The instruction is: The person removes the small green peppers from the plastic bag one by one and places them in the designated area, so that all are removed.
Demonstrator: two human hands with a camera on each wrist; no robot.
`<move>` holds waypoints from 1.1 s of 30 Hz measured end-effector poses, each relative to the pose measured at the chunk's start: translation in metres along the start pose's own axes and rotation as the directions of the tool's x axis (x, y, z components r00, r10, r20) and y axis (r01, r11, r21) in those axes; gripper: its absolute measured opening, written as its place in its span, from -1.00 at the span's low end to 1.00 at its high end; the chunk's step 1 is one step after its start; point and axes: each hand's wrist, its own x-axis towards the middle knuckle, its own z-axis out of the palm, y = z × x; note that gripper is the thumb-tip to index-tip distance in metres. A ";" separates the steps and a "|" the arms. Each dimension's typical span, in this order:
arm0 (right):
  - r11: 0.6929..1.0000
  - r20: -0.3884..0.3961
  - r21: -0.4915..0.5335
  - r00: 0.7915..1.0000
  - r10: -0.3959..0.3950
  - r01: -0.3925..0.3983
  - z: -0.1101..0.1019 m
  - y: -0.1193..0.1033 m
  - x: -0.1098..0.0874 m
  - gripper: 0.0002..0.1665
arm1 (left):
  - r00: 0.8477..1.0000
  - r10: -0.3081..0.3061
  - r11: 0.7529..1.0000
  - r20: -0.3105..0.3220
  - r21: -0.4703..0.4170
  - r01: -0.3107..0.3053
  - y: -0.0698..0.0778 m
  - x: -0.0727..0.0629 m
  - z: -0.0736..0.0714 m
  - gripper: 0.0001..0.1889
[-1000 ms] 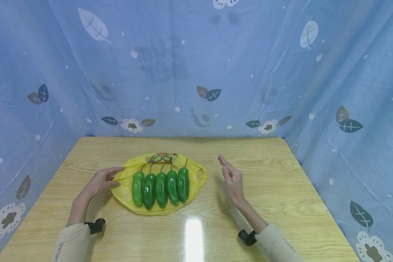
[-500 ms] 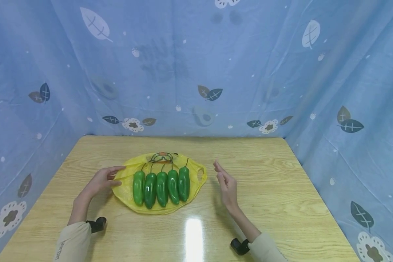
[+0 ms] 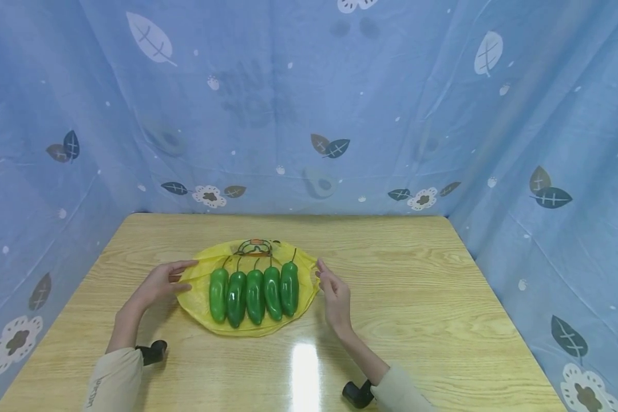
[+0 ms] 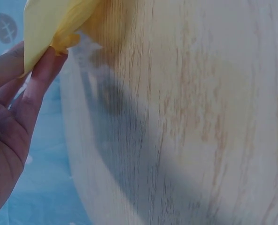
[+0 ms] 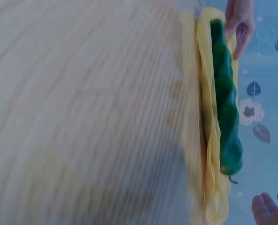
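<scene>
A flat yellow plastic bag (image 3: 201, 306) lies on the wooden table with several glossy green chili peppers (image 3: 254, 297) in a row on it, stems pointing away. My left hand (image 3: 157, 286) pinches the bag's left edge; in the left wrist view the yellow plastic (image 4: 42, 30) runs between thumb and fingers. At the right end, my right hand (image 3: 337, 297) overlaps the bag's handle loop, its fingers extended and fingertips right at the plastic. Seen from the right wrist, the right fingers (image 5: 266, 206) show at the lower corner, beside the bag's near end.
Wooden table (image 3: 401, 274) surrounds the bag on all sides. Blue patterned curtain (image 3: 298, 114) encloses the table at the back and both sides. A bright light reflection falls on the tabletop in front of the bag. Black camera mounts sit at both wrists.
My right hand has moved left, from apart on the right side of the table to the bag's right handle. The left hand stays at the bag's left edge.
</scene>
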 end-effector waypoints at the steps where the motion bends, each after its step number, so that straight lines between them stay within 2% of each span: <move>1: 1.000 0.005 0.005 1.000 0.008 -0.008 0.002 0.000 0.000 -0.61 | 1.000 0.001 1.000 -0.003 -0.002 -0.001 0.000 0.000 0.000 -0.42; 13: 0.996 0.030 0.008 0.995 0.092 -0.093 0.023 0.005 -0.001 -0.55 | 1.000 0.011 1.000 0.011 -0.020 -0.011 0.000 0.003 0.001 -0.42; 19: 0.980 0.045 0.007 0.980 0.196 -0.197 0.037 0.011 -0.003 -0.53 | 1.000 -0.009 1.000 0.021 -0.026 0.010 -0.003 0.001 0.001 -0.41; 22: 0.976 0.040 -0.017 0.975 0.217 -0.216 0.041 0.015 -0.004 -0.50 | 0.999 -0.019 0.999 0.029 -0.029 0.020 -0.004 0.002 0.002 -0.40; 29: 0.974 0.006 -0.086 0.978 0.209 -0.207 0.048 0.025 -0.005 -0.32 | 0.999 0.033 0.999 0.021 -0.015 -0.032 -0.001 0.002 0.003 -0.41; 33: 0.973 0.022 -0.091 0.977 0.213 -0.210 0.055 0.030 -0.009 -0.23 | 0.998 0.065 0.998 0.012 0.000 -0.065 -0.003 -0.002 0.002 -0.41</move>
